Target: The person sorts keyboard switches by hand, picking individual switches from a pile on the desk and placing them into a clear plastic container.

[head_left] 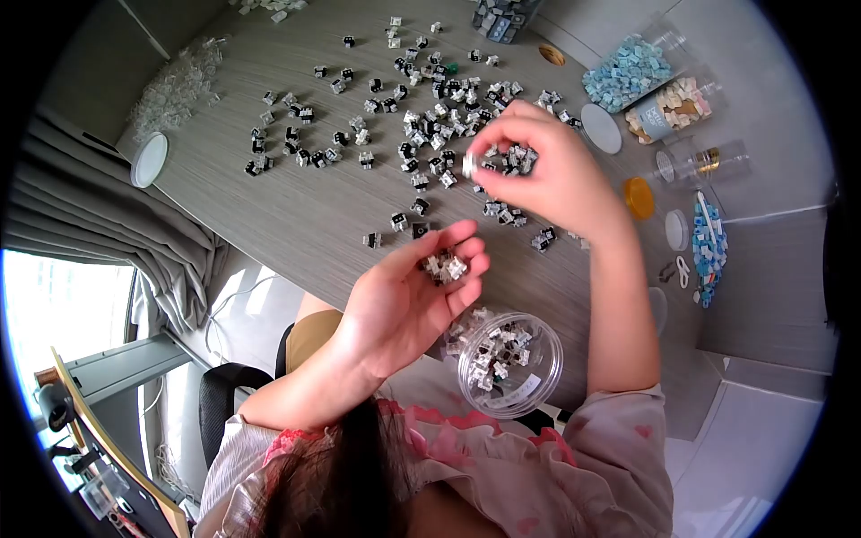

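My left hand [395,296] is cupped palm up at the table's near edge, fingers curled around several white keyboard switches [445,267]. Farther up and to the right, my right hand [538,166] pinches one pale keyboard switch [469,166] between thumb and fingertips, slightly blurred. Beneath and around that hand, many loose black-and-white switches [430,130] lie scattered over the grey wood table [314,224]. Just right of my left hand, a clear round jar [551,359] holds more switches [499,351]; its mouth is uncovered.
Clear plastic pieces [179,90] are heaped at the far left, near a round lid [150,160]. Along the right lie a jar of blue keycaps [632,72], one of beige keycaps [673,109], an orange lid [639,197] and a bag of blue pieces [708,251].
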